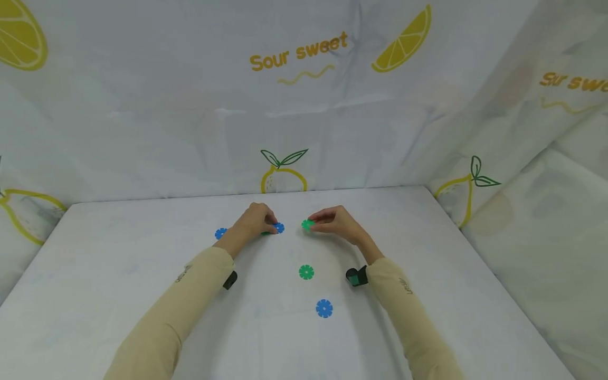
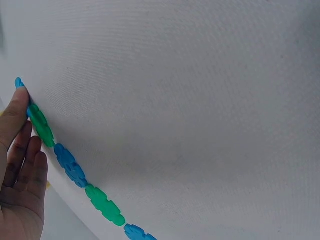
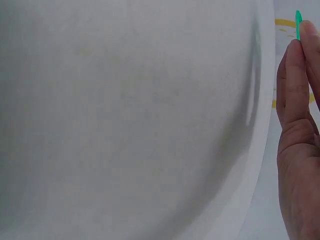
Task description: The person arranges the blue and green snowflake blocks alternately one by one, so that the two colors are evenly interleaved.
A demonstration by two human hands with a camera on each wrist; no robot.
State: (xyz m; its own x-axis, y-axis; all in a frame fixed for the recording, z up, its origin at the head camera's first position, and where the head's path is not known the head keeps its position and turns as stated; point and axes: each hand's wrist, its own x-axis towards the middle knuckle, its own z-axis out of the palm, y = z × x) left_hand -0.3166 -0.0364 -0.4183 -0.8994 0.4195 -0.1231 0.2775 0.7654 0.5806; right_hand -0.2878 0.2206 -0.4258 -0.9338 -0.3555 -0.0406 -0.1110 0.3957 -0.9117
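My left hand (image 1: 253,219) pinches a blue notched disc (image 1: 279,228) between thumb and fingers. That disc is at the right end of a line of blue and green notched discs, partly hidden behind the hand in the head view. The left wrist view shows a green disc (image 2: 41,125), a blue disc (image 2: 70,165) and another green disc (image 2: 105,205) following it, edge to edge. To the right, my right hand (image 1: 339,224) pinches a separate green notched disc (image 1: 306,225), held apart from the line. In the right wrist view this green disc (image 3: 298,25) appears edge-on at the fingertips.
A loose green disc (image 1: 306,272) lies on the white table (image 1: 142,295) between the forearms, with a loose blue disc (image 1: 324,309) nearer the front. Another blue disc (image 1: 220,233) shows left of the left wrist. A lemon-print cloth (image 1: 190,132) hangs behind the table.
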